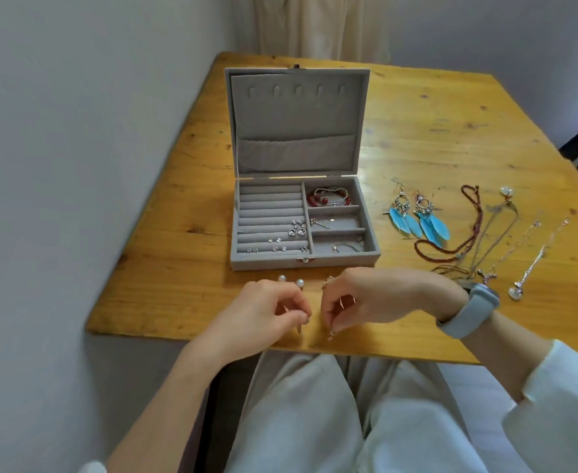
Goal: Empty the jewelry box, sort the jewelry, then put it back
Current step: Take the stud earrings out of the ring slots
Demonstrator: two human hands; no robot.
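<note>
A grey velvet jewelry box (270, 264) stands open on the wooden table (178, 268). Its ring rolls hold several small stud earrings (280, 240); red bead bracelets (328, 198) lie in the top right compartment, thin pieces in the two below. In front of the box, my left hand (267, 308) pinches a small dangling earring (300, 327) at the table's front edge. My right hand (359, 298) pinches a matching small earring (331, 333) beside it. Two pearl earrings (291, 280) lie just beyond my left hand.
Right of the box lie two blue feather earrings (417, 220), a dark red bead necklace (465, 227) and several thin chain necklaces (519, 254). A wall runs along the table's left side. A grey watch sits on my right wrist (468, 308).
</note>
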